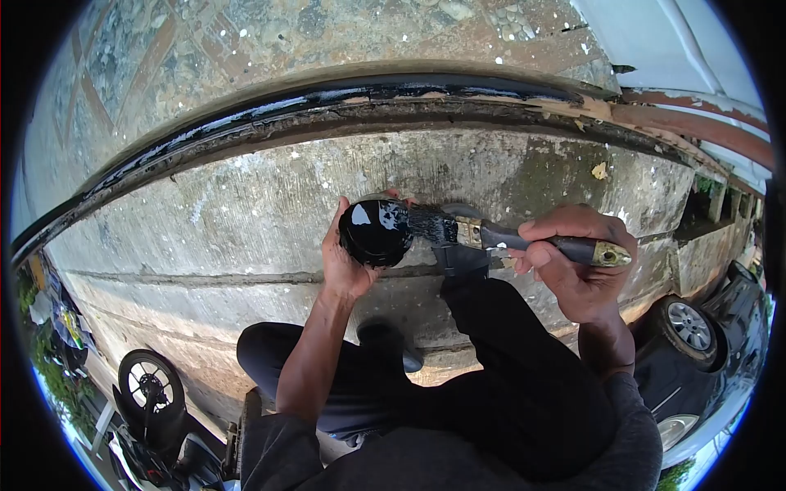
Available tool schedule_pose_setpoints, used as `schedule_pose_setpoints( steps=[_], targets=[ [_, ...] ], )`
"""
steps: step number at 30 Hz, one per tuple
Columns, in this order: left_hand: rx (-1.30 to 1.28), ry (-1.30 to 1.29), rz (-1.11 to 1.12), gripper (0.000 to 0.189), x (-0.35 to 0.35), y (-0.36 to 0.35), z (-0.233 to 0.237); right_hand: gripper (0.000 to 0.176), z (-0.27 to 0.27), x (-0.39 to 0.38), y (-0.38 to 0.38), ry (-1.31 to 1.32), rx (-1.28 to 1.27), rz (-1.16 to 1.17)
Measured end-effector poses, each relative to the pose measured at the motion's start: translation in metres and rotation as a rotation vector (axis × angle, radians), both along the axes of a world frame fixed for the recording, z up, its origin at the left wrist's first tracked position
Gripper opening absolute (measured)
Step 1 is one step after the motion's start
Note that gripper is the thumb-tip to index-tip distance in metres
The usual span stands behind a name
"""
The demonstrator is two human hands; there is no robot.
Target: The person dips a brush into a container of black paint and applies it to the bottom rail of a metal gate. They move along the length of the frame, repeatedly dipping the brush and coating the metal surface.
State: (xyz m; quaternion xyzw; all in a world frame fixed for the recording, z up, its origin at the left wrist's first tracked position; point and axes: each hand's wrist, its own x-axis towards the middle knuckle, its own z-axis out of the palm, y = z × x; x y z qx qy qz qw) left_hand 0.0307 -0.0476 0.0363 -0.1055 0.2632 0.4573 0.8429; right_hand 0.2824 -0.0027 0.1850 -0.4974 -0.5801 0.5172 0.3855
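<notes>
My left hand (350, 272) is wrapped round a small round container of glossy black paint (375, 233), held up in front of my knees. In my right hand (578, 260) is a paintbrush (508, 236) with a dark handle and a worn, paint-spotted ferrule. Its bristles (430, 222) are coated black and meet the container's right rim. Beyond both hands runs a long rail or pipe (327, 94), black and wet-looking over most of its length, with bare brown at its right end.
Stained concrete (246, 196) lies under and ahead of me. A motorcycle wheel (151, 383) stands at lower left, a dark car (696, 344) at lower right. Reddish-brown beams (696, 127) and a pale panel (655, 41) are at upper right.
</notes>
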Motion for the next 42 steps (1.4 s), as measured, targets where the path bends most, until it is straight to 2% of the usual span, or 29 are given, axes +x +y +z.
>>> schedule_pose_setpoints(
  steps=[1, 2, 5, 9, 15, 18, 21, 28, 32, 38, 41, 42],
  targets=[
    [-0.022, 0.023, 0.005, 0.068, 0.007, 0.007, 0.001, 0.018, -0.007, -0.002, -0.003, -0.041, 0.055, 0.034],
    [0.067, 0.025, -0.033, 0.068, 0.013, 0.011, -0.004, 0.019, -0.012, -0.004, -0.005, -0.083, 0.109, 0.069],
    [0.048, 0.105, -0.038, 0.067, 0.030, 0.025, -0.006, 0.018, -0.021, -0.009, -0.007, -0.200, 0.116, 0.086],
    [0.074, 0.110, -0.040, 0.066, 0.048, 0.039, -0.006, 0.018, -0.042, -0.007, -0.010, -0.255, 0.231, 0.022],
    [0.092, 0.146, -0.069, 0.065, 0.069, 0.047, -0.009, 0.015, -0.051, 0.010, -0.020, -0.242, 0.173, -0.078],
    [0.083, 0.130, -0.098, 0.064, 0.078, 0.049, -0.014, 0.015, -0.049, 0.020, -0.034, -0.041, -0.142, -0.261],
    [0.031, 0.059, -0.088, 0.061, 0.088, 0.051, -0.008, 0.018, -0.055, 0.035, -0.051, 0.223, -0.253, -0.430],
    [0.047, 0.051, -0.176, 0.057, 0.121, 0.066, -0.009, 0.025, -0.082, 0.065, -0.081, 0.458, -0.233, -0.530],
    [0.120, -0.058, -0.201, 0.056, 0.139, 0.075, -0.021, 0.029, -0.091, 0.081, -0.074, 0.468, -0.240, -0.575],
    [0.085, -0.003, -0.216, 0.056, 0.158, 0.081, -0.039, 0.028, -0.097, 0.112, -0.064, 0.546, -0.229, -0.699],
    [0.068, 0.025, -0.199, 0.058, 0.172, 0.091, -0.022, 0.027, -0.097, 0.131, -0.050, 0.647, -0.232, -0.770],
    [0.065, -0.067, -0.215, 0.058, 0.174, 0.090, -0.027, 0.027, -0.093, 0.139, -0.044, 0.668, -0.225, -0.773]
  ],
)
